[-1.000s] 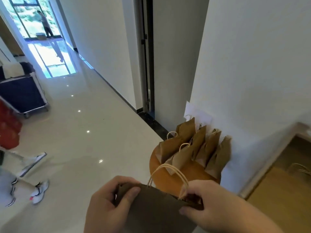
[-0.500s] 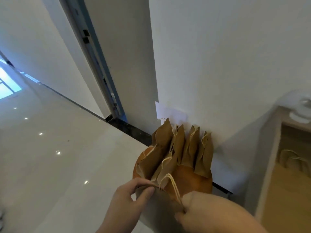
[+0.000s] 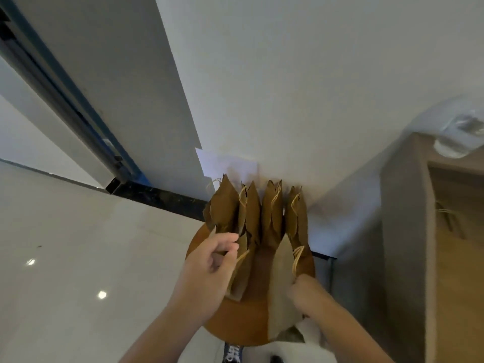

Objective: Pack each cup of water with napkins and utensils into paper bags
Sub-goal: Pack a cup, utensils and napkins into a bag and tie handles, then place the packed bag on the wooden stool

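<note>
Several brown paper bags (image 3: 272,213) with twine handles stand in a row against the white wall on a round wooden stool (image 3: 251,323). My right hand (image 3: 305,290) grips the side of one more brown paper bag (image 3: 281,279), which stands on the stool's right part in front of the row. My left hand (image 3: 212,258) pinches the top of another bag (image 3: 239,273) at the stool's left. No cups, napkins or utensils show outside the bags.
A wooden cabinet (image 3: 403,231) stands at the right, with clear plastic items (image 3: 461,137) on its top and twine handles inside its opening. A door frame (image 3: 78,108) and glossy white floor (image 3: 78,258) lie to the left. A sheet of white paper (image 3: 225,163) leans behind the bags.
The view swung from the hallway down to the stool. The bag I carried in both hands now stands on the stool; my left hand has shifted to a neighbouring bag.
</note>
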